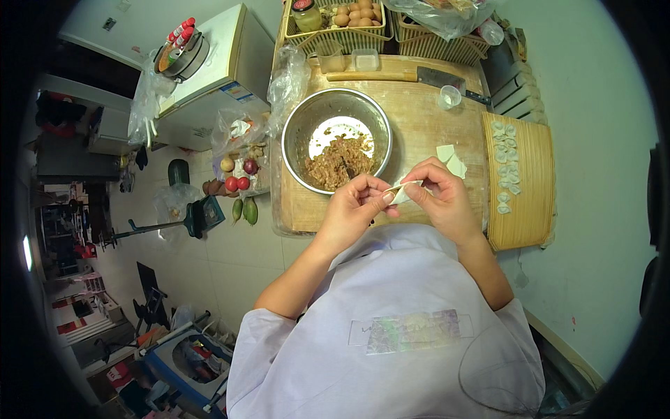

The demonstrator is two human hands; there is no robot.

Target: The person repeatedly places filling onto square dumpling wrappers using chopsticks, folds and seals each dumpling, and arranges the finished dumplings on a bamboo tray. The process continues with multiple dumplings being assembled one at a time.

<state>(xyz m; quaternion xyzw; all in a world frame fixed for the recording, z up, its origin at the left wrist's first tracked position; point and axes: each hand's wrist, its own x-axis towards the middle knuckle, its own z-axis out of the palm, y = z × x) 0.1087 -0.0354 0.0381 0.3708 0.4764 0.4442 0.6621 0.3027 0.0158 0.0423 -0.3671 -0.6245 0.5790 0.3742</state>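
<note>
Between my two hands is a folded dough wrapper [402,193], held just above the front of the wooden board [419,120]. My left hand [364,198] pinches its left end. The thumb and fingers of my right hand [435,188] grip the right end. Whatever lies inside the fold is mostly hidden by my fingers. Left of them stands a steel bowl [388,118] with minced filling [337,163] heaped toward its near side, a dark utensil handle in it. Loose flat wrappers [454,161] lie on the board behind my right hand. Shaped dumplings [505,154] sit in rows on a slatted mat [523,209] at the right.
Along the board's back lie a rolling pin [371,76], a cleaver [442,78], a small plastic cup [449,97] and a measuring jug [330,56]. Behind stands a basket [340,35] with eggs [358,14]. Vegetables [238,183] and a dustpan [212,210] are at the left, the wall at right.
</note>
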